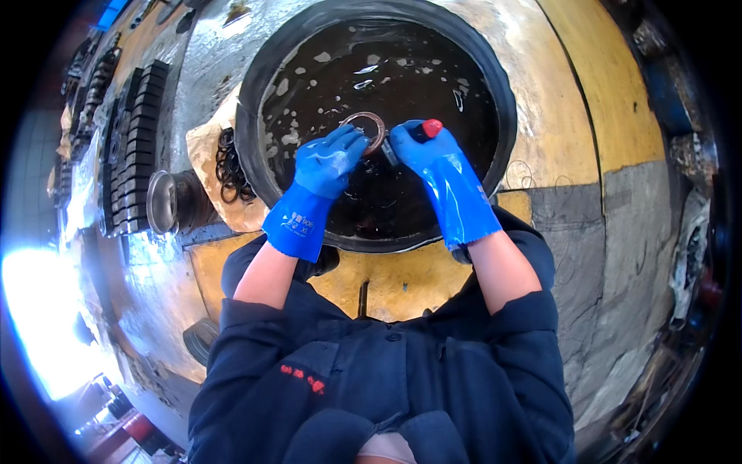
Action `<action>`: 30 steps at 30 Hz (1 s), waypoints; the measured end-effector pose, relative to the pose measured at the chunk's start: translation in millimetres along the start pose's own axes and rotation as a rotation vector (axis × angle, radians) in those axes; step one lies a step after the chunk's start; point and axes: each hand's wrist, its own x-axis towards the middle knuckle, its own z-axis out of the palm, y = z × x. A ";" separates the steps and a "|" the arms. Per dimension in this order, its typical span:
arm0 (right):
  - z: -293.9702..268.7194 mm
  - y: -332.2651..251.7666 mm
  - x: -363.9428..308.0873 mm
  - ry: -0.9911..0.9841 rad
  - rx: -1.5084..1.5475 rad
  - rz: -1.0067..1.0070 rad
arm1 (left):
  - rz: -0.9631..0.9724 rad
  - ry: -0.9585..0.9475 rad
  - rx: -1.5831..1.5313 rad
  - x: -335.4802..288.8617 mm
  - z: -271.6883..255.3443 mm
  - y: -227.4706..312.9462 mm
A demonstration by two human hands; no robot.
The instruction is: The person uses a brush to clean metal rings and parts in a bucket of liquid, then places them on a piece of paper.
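Both my hands wear blue rubber gloves and are held over a wide round black tub (pixel 252 116) of dark liquid (pixel 410 69) with pale foam patches. My left hand (pixel 328 161) is closed on a thin reddish-brown ring (pixel 377 126), gripping it at its left side. Closed round a tool with a black, red-ended handle (pixel 432 127), my right hand (pixel 433 155) is just right of the ring. The tool's grey working end (pixel 389 152) points down and left, close to the ring; its exact kind and whether it touches the ring I cannot tell.
Left of the tub, several black rings (pixel 229 166) lie on brown paper (pixel 202 147). Beside them is a metal cylinder (pixel 162 203) on its side. Farther left stand rows of black ribbed parts (pixel 139 139). Worn yellow and grey floor sheets (pixel 564 232) surround the tub.
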 end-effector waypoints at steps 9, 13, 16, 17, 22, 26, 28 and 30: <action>0.3 -0.7 -3.3 0.190 0.086 -0.168 | 0.018 0.030 0.070 -2.0 -5.8 -2.9; -2.1 -0.8 -3.8 0.228 0.035 -0.187 | -0.060 -0.053 0.060 1.3 -12.1 2.3; 2.9 -5.7 -6.1 0.215 -0.004 -0.142 | -0.069 0.011 0.098 -9.8 -14.9 -8.7; 5.1 -4.5 -3.6 0.229 -0.060 -0.184 | -0.288 0.027 -0.114 -20.2 -14.3 -19.6; 2.4 6.2 -3.2 0.225 -0.065 -0.196 | -0.947 0.430 -0.740 -17.4 -86.8 -31.0; 10.5 8.5 -2.8 0.203 -0.064 -0.247 | -1.104 0.573 -0.690 -68.8 -134.9 -93.1; 4.9 7.4 -4.8 0.213 -0.108 -0.257 | -1.107 0.574 -0.514 -78.2 -148.4 -112.8; 2.4 4.4 -6.2 0.197 -0.149 -0.255 | -1.111 0.445 -0.292 -94.6 -162.9 -135.7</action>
